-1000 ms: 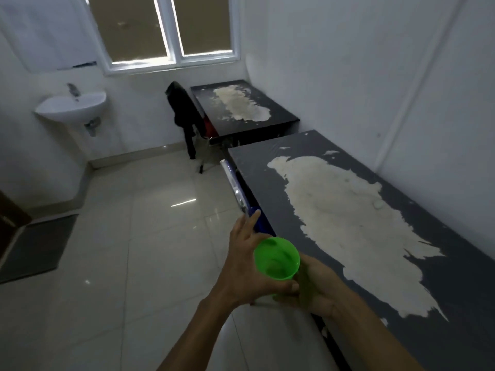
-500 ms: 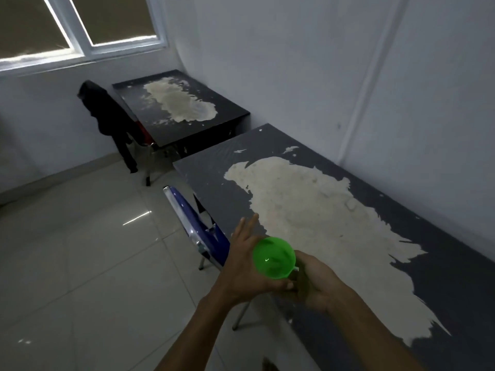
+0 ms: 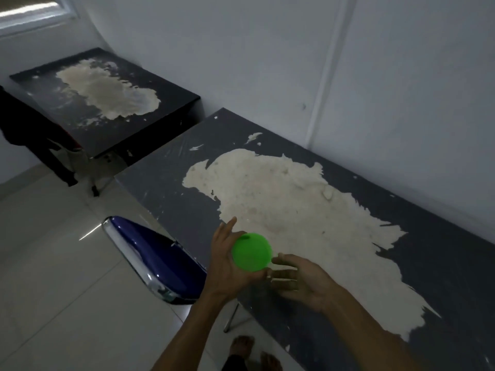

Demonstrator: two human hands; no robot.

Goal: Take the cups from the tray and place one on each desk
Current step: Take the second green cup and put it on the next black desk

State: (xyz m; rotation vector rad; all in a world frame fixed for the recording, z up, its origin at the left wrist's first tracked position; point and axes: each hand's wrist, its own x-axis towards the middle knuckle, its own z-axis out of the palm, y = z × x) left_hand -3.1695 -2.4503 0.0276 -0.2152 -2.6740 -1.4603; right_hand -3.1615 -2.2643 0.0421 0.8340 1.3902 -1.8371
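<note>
The cup (image 3: 251, 252) looks like smooth, bright green plastic with a soft sheen. The near desk (image 3: 163, 186) has a dark, smooth, faintly glossy skin that has peeled over a broad patch (image 3: 281, 199), baring pale, rough, matt board, and the far desk (image 3: 175, 93) shows the same peeled finish with a stronger shine on its dark part. The chair (image 3: 160, 258) has a glossy deep-blue shell edged in mirror-bright metal, the floor (image 3: 53, 263) is polished, reflective pale tile, the wall (image 3: 267, 62) is matt white, and a dark garment (image 3: 32, 129) hangs limp like cloth.
</note>
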